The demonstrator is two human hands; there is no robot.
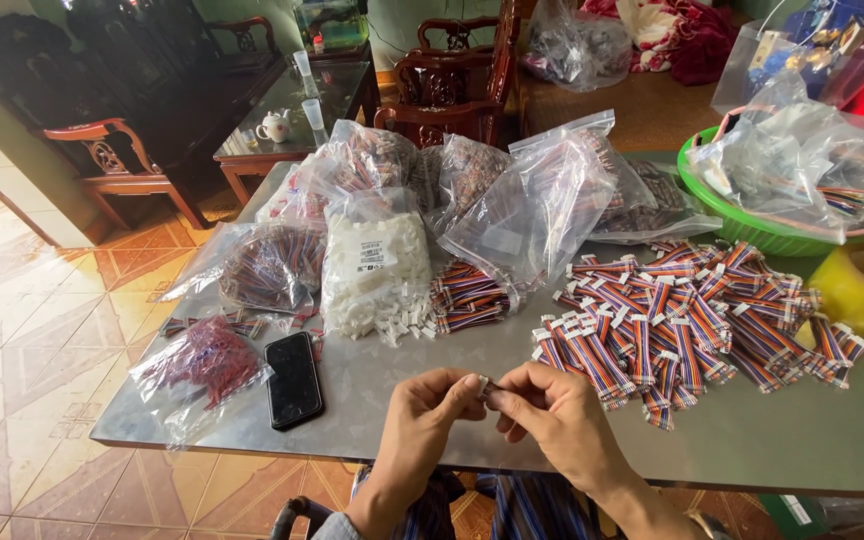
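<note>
Both hands meet at lower centre: left hand point(430, 405) and right hand point(550, 405) fingers pinched closed on one small connector piece point(485, 388), probably lying crosswise between them.

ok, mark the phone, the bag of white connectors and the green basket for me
black phone point(293, 379), head view: middle of its dark screen.
bag of white connectors point(373, 262), head view: centre of the clear bag's front.
green basket point(742, 226), head view: bare front wall below the rim.
</note>
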